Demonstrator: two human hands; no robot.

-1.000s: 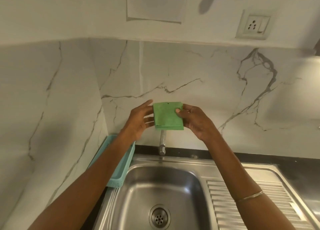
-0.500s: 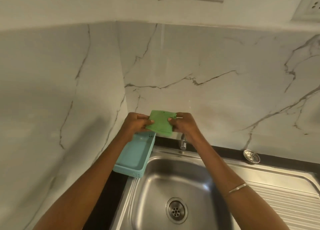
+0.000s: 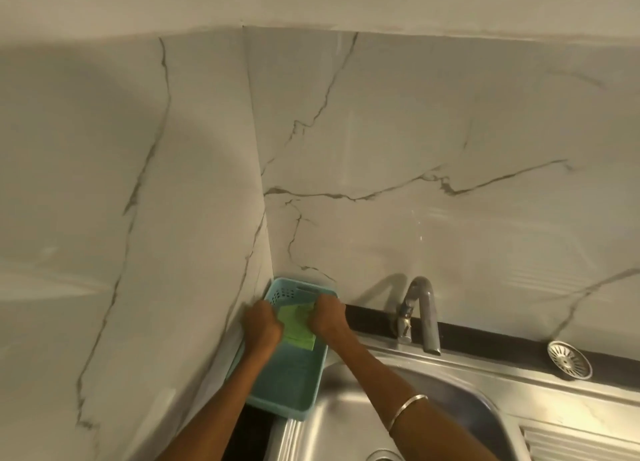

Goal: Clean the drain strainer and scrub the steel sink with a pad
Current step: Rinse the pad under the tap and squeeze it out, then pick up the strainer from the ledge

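Head view: left hand [image 3: 262, 328] and right hand [image 3: 328, 316] both clamped on green scrub pad [image 3: 298, 327], held low over teal plastic basket [image 3: 287, 381] in the marble corner. Drain strainer [image 3: 569, 360] parked on black ledge, well right of tap [image 3: 420, 313]. Steel sink [image 3: 460, 384] below.

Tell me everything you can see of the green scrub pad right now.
The green scrub pad is a thin, flat, roughly rectangular sheet, light green and fibrous-looking. It sits low inside the teal plastic basket in the wall corner, left of the steel sink. The left hand and the right hand grip its two side edges and cover them. Whether it rests on the basket floor cannot be told.
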